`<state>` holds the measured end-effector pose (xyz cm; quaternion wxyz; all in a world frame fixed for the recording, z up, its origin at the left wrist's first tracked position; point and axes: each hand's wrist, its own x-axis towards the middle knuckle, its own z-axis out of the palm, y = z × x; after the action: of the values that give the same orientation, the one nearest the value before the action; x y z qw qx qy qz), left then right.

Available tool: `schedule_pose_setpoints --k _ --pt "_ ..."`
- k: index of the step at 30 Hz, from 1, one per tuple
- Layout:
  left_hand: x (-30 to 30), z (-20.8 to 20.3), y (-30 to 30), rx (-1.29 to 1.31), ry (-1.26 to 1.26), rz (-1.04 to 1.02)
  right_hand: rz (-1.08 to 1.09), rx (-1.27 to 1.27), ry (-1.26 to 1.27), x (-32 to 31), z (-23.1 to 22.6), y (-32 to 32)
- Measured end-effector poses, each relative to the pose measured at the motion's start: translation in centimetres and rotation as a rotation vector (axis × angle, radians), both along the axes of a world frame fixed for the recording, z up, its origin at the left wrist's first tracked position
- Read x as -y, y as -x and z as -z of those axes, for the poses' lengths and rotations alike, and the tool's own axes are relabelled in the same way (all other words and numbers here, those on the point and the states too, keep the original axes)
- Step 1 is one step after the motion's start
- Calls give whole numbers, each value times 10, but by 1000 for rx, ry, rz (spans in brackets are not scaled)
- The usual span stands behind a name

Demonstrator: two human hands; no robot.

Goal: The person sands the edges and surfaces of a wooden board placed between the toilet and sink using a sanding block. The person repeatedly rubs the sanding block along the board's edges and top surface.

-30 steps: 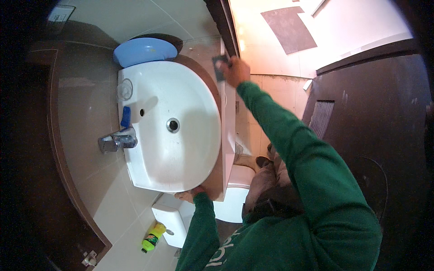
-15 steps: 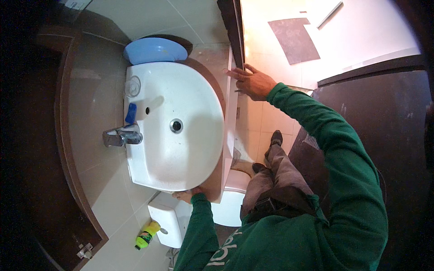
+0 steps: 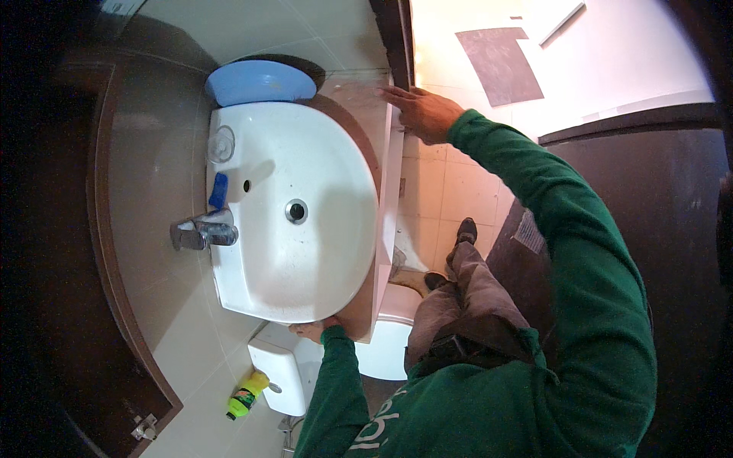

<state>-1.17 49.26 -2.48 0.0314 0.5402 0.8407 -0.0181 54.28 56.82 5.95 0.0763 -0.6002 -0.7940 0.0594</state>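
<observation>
A white washbasin (image 3: pixel 267 282) with a round drain in its bowl is set on a pale counter (image 3: pixel 359 317). My left hand (image 3: pixel 311 330) lies against the basin's near side, its fingers pointing left along the rim and partly hidden by it. Over the counter's far right corner, my right hand (image 3: pixel 424 114) is open with fingers stretched leftward; nothing shows in it. A chrome faucet (image 3: pixel 205 230) stands on the basin's left edge. Beside it lie a blue sponge (image 3: pixel 218 191) and a small clear round dish (image 3: pixel 222 144).
Behind the basin a blue plastic tub (image 3: pixel 261 82) leans against the tiled wall. Nearer me is a white toilet (image 3: pixel 385 351), with a yellow-green bottle (image 3: pixel 246 397) by its tank (image 3: pixel 286 366). A dark door (image 3: pixel 634 221) stands at right, and a dark frame (image 3: pixel 395 42) borders the far opening.
My right hand has lifted slightly at the counter corner, and its spread fingers have come closer together and straightened. My left hand stays by the basin's near side.
</observation>
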Motion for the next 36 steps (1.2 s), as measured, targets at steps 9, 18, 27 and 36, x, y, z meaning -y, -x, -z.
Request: schedule_pose_setpoints --k 9,18,27,36 --pt "4 6 26 -253 38 107 405 -349 216 20 -18 30" --pt "-2 -23 -22 203 -163 -131 174 138 33 -4 18 -11" --pt "3 24 26 -18 -30 74 886 -1419 -14 27 54 42" --pt "5 7 10 -70 -96 48 1305 -928 -203 -47 43 77"
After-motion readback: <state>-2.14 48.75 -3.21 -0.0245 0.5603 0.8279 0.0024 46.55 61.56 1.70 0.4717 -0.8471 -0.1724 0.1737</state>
